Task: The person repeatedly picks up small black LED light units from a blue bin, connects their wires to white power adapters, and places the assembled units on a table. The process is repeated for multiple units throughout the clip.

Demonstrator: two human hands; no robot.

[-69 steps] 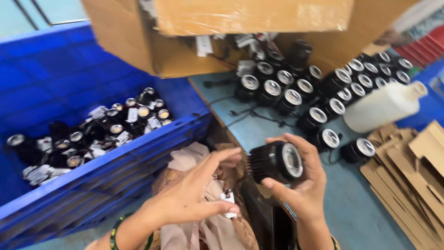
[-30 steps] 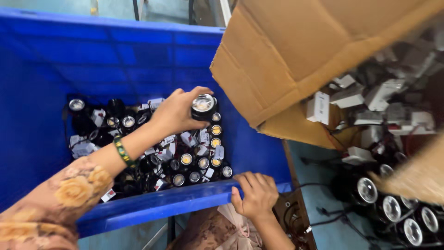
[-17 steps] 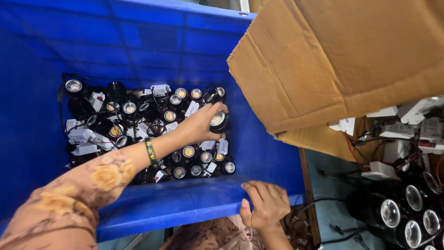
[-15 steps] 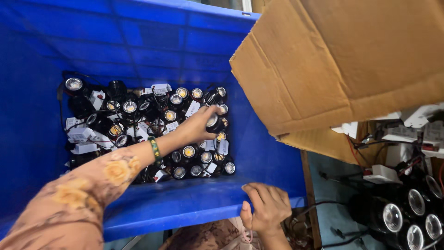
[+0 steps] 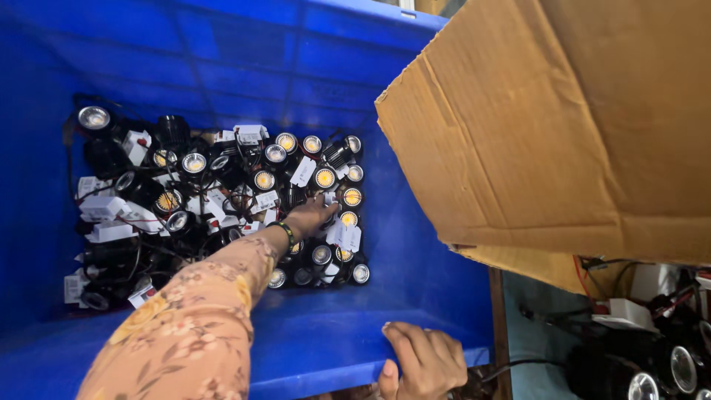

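Note:
A big blue plastic bin (image 5: 415,296) holds a heap of several small black spotlights (image 5: 222,192) with round glass faces, white tags and wires. My left hand (image 5: 311,215), on a floral-sleeved arm with a green bangle, reaches deep into the bin. Its fingers lie spread on the lamps at the right side of the heap, beside a lamp with a yellow face (image 5: 324,178), and nothing is closed in them. My right hand (image 5: 422,363) grips the bin's near rim at the bottom of the view.
A large brown cardboard box (image 5: 563,126) overhangs the bin's right side. Below it, on a table at the right, lie more black spotlights (image 5: 652,370), white connectors and cables.
My left hand carried a black spotlight from the table over the bin, lowered it into the heap and no longer holds it. My right hand moved to the bin's rim.

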